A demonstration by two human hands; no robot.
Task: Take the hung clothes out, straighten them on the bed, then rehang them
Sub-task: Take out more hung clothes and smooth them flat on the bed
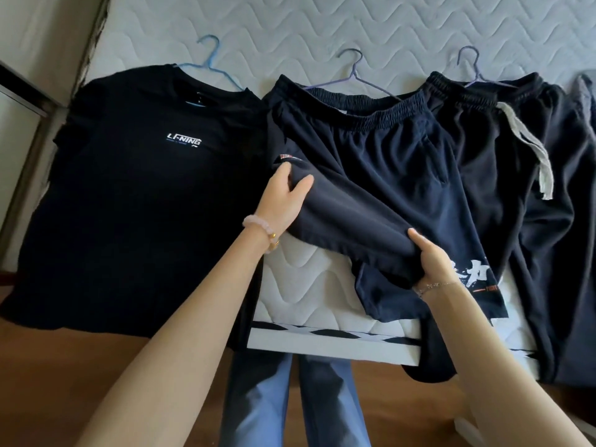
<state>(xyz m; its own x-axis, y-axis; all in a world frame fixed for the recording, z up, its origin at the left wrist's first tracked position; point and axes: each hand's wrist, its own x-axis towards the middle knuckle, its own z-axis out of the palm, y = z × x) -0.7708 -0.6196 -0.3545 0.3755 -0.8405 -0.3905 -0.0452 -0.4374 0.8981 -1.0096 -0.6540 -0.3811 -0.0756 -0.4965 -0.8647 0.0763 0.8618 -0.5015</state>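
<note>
At frame centre, the left hand (285,201) and right hand (433,264) both pinch the navy shorts (387,175); soft, light fabric, best held at the hem corners.

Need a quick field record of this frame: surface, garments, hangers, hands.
surface: quilted mattress
garments: black T-shirt, navy shorts, dark trousers
hangers: blue hanger in the T-shirt; two purple hangers behind the waistbands
left hand: gripping a leg of the shorts
right hand: gripping the same leg's hem
</note>
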